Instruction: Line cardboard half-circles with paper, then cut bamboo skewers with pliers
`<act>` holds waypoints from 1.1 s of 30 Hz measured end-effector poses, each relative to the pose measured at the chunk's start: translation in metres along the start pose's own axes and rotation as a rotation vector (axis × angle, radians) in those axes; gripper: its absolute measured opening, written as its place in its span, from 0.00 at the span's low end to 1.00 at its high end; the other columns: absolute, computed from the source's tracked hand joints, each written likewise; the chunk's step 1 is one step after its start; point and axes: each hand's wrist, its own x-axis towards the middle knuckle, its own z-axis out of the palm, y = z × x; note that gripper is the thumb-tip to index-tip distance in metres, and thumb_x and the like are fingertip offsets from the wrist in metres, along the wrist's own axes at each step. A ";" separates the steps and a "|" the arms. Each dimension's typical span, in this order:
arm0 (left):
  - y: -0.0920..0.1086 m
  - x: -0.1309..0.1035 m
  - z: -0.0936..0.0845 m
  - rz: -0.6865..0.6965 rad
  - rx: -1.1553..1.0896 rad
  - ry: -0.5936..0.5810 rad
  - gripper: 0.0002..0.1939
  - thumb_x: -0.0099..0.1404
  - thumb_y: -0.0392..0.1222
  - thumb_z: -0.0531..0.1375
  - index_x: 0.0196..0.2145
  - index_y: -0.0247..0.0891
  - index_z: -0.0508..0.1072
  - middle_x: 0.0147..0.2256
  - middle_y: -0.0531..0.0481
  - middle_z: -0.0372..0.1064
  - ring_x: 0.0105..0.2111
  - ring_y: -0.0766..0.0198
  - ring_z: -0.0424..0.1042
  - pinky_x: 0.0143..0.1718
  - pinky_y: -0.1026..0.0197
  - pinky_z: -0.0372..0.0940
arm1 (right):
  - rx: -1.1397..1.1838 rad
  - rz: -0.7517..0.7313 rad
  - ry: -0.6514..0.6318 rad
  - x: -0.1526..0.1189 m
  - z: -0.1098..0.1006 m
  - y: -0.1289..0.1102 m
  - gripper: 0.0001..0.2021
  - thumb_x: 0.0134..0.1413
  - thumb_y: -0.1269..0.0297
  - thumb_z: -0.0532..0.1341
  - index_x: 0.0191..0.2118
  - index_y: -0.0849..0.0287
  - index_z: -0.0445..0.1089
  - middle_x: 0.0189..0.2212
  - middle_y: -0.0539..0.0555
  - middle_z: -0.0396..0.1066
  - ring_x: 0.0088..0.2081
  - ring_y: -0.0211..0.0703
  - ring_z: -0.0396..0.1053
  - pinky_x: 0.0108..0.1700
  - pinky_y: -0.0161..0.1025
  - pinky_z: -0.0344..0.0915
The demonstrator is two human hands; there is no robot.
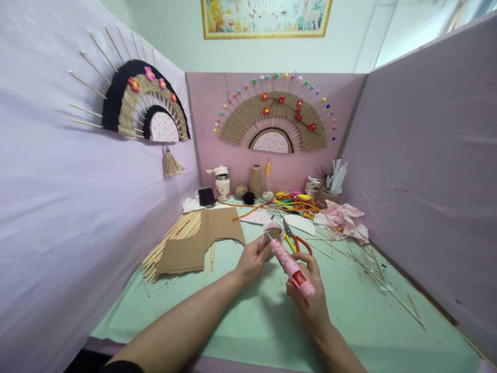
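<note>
Green tablecloth (252, 334), 2 wall fans (238, 124) look done; our L hand (250, 261) grips a cardbd piece (276, 233), R hand (315, 308) clasps pink glue gun (288, 260), gluing prob. unfinished.

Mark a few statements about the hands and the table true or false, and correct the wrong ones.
1. The right hand holds a pink glue gun. True.
2. The left hand is empty. False: the left hand holds a small cardboard piece.
3. A fan with black bands hangs on the left-side panel. True.
4. The white bottle lies on its side. False: the white bottle stands upright.
</note>
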 end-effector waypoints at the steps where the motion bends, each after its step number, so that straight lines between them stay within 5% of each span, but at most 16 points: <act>1: 0.000 0.000 0.000 -0.003 -0.001 -0.002 0.24 0.61 0.59 0.54 0.39 0.35 0.73 0.29 0.47 0.70 0.32 0.59 0.67 0.35 0.60 0.64 | -0.002 -0.004 0.003 0.000 0.000 0.000 0.10 0.58 0.56 0.54 0.35 0.57 0.66 0.39 0.58 0.62 0.44 0.51 0.64 0.40 0.45 0.65; 12: 0.002 0.001 0.001 0.067 0.043 0.020 0.26 0.63 0.58 0.53 0.44 0.32 0.73 0.31 0.47 0.72 0.34 0.60 0.68 0.37 0.61 0.64 | 0.004 0.081 0.001 0.000 0.000 0.001 0.15 0.57 0.51 0.54 0.33 0.57 0.67 0.39 0.58 0.62 0.37 0.48 0.66 0.33 0.43 0.67; 33: 0.008 -0.001 0.000 0.080 0.095 0.017 0.26 0.66 0.56 0.50 0.47 0.32 0.73 0.38 0.45 0.73 0.36 0.59 0.69 0.40 0.60 0.63 | 0.002 0.047 0.013 0.002 -0.001 0.004 0.08 0.58 0.59 0.55 0.36 0.57 0.65 0.43 0.59 0.59 0.40 0.46 0.65 0.38 0.42 0.67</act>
